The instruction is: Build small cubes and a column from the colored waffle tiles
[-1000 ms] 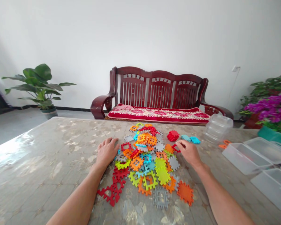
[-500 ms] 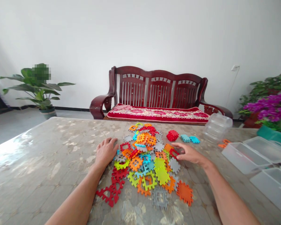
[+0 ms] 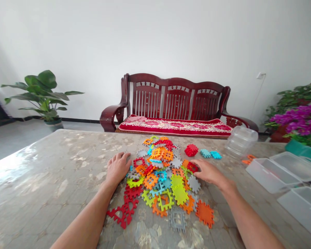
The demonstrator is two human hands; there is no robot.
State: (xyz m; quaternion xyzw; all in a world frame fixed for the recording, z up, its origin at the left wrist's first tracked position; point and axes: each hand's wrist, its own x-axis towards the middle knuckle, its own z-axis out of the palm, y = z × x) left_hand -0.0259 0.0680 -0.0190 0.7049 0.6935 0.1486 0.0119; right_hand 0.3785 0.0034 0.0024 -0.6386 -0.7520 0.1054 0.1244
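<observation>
A heap of colourful plastic interlocking tiles [image 3: 179,193] with notched edges lies on the table, in red, orange, lime, blue and grey; some have window-like cut-outs. At the heap's left edge, my left hand [image 3: 118,167] rests palm down with fingers spread, holding nothing. A red tile [image 3: 192,167] at the right side of the heap is between the thumb and fingers of my right hand [image 3: 206,171], which is closed on its edge. Near that hand lie a grey tile [image 3: 194,184] and an orange tile [image 3: 205,213]. Joined red pieces [image 3: 124,211] lie close to my left forearm.
Beyond my right hand sit a red stack of tiles [image 3: 191,150] and blue tiles [image 3: 210,154]. Clear plastic containers [image 3: 241,141] and open translucent boxes [image 3: 272,176] stand at the right, beside orange pieces [image 3: 248,159]. A wooden bench [image 3: 176,98] is behind the table [image 3: 67,193].
My right hand's thumb and fingers have come together on the red tile, which now looks tilted. My left hand stays in place.
</observation>
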